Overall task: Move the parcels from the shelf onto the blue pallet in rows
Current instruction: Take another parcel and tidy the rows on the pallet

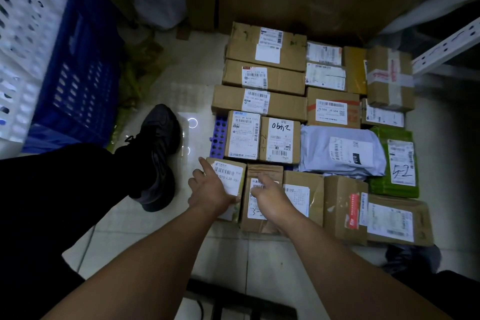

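Item 1: small carton (pixel 227 171), label 010 L30 551, at L end of near row on blue pallet (pixel 218 135); my left hand (pixel 210 190) holds it, index straight along its L edge, other fingers bent down that side, thumb across the label. Item 2: next carton (pixel 263 169), touching item 1 on its R; my right hand (pixel 270 195) lies on top, fingers relaxed, gripping nothing. Other stock: further rows of cartons packed edge to edge behind, w/ grey poly bag (pixel 340 151) and green parcel (pixel 376 179) in 2nd row, R side; blue crate (pixel 75 86) and white crate (pixel 23 34) stand to the L, my shoe (pixel 153 153) btwn crates and pallet.
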